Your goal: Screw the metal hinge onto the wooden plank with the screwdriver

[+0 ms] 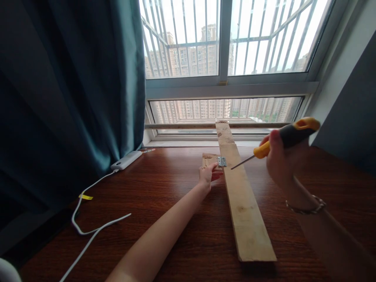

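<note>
A long wooden plank (243, 199) lies on the dark wooden table (164, 188), running from the window sill toward me. A small wood block (208, 159) sits against its left side, joined by a small metal hinge (222, 161). My left hand (207, 176) reaches forward and rests closed against the block's near edge, just left of the plank. My right hand (279, 158) is raised above the table, wrapped round the yellow-and-black handle of a screwdriver (286, 139). Its metal tip points down-left and hovers just right of the hinge. A bracelet (307, 205) circles my right wrist.
A white power bank (126, 160) with a white cable (88, 219) lies at the table's left, under a dark teal curtain (70, 86). A barred window (226, 58) and a wooden rod (188, 126) on the sill stand behind. A grey wall (352, 113) rises at right.
</note>
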Motion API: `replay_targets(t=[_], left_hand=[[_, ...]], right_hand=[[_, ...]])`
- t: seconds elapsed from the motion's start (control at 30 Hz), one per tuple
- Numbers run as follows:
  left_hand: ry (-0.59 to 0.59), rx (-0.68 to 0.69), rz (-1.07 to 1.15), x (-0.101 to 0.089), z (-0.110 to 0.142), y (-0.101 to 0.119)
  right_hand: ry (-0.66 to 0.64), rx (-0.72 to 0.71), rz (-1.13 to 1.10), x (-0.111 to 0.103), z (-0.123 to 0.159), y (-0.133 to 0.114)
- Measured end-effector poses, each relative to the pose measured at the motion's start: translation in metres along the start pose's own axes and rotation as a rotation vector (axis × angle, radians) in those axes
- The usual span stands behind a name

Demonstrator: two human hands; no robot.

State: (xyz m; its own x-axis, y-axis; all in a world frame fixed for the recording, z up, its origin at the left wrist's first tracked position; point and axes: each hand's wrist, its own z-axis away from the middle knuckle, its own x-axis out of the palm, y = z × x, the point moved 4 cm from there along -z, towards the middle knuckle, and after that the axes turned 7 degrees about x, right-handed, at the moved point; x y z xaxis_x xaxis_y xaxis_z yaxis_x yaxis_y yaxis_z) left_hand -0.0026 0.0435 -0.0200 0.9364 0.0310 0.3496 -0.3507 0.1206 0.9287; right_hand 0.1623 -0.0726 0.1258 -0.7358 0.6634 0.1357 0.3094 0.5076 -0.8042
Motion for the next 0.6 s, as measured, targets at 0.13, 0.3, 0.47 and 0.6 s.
replay_targets(t=[0.13, 0.3, 0.47, 0.6], left_hand=[[-0.002, 0.005, -0.046, 0.0, -0.002, 0.0], [-0.023, 0.031, -0.088, 0.0, -0.002, 0.002], [-0.064, 0.04, -0.111, 0.0, -0.001, 0.002], [-0.024, 0.051, -0.079, 0.0, -0.004, 0.001]], right_hand=[[0.063, -0.065, 0.066, 0.018, -0.008, 0.019], [0.063, -0.055, 0.076, 0.024, -0.016, 0.044], [0.069, -0.015, 0.107, 0.022, -0.02, 0.06], [0.058, 0.02, 0.1, 0.023, -0.02, 0.067]])
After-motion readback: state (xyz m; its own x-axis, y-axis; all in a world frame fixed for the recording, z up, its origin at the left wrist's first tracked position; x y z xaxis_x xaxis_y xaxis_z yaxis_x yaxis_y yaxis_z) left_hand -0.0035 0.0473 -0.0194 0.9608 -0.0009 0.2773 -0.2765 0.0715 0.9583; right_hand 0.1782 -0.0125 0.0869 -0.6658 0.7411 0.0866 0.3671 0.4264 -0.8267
